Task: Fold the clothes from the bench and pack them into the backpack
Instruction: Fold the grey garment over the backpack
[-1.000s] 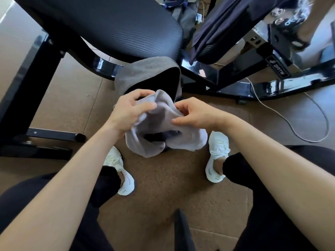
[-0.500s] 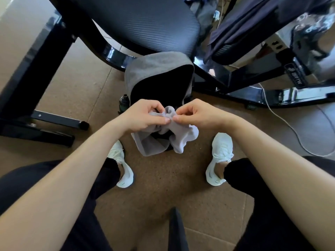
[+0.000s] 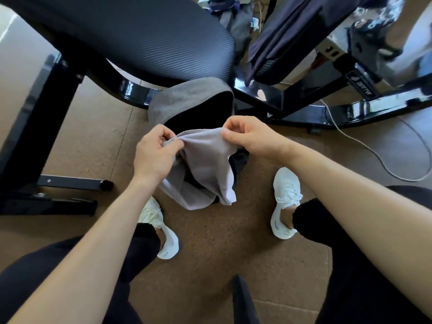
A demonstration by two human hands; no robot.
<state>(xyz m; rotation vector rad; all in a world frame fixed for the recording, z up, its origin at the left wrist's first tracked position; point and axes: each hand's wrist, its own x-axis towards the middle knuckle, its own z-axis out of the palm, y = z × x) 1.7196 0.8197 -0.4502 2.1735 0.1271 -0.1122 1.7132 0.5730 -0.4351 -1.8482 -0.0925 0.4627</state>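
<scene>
A light grey garment (image 3: 205, 164) hangs between my hands above the floor. My left hand (image 3: 154, 157) pinches its upper left edge and my right hand (image 3: 247, 134) pinches the upper right edge, so the top edge is stretched between them. Right behind it stands the grey backpack (image 3: 184, 99) with its dark mouth open toward me, leaning under the black padded bench (image 3: 145, 36). More clothes lie further back: a dark navy piece (image 3: 287, 26) draped on the right and a crumpled pile (image 3: 233, 10) at the top.
The bench's black steel frame (image 3: 327, 108) runs across the floor left and right of the backpack. A white cable (image 3: 364, 148) loops on the brown floor at right. My white shoes (image 3: 285, 202) and black-trousered legs flank the garment.
My hands have moved apart, spreading the bunched garment's top edge out wide. The view shifted slightly as my head moved.
</scene>
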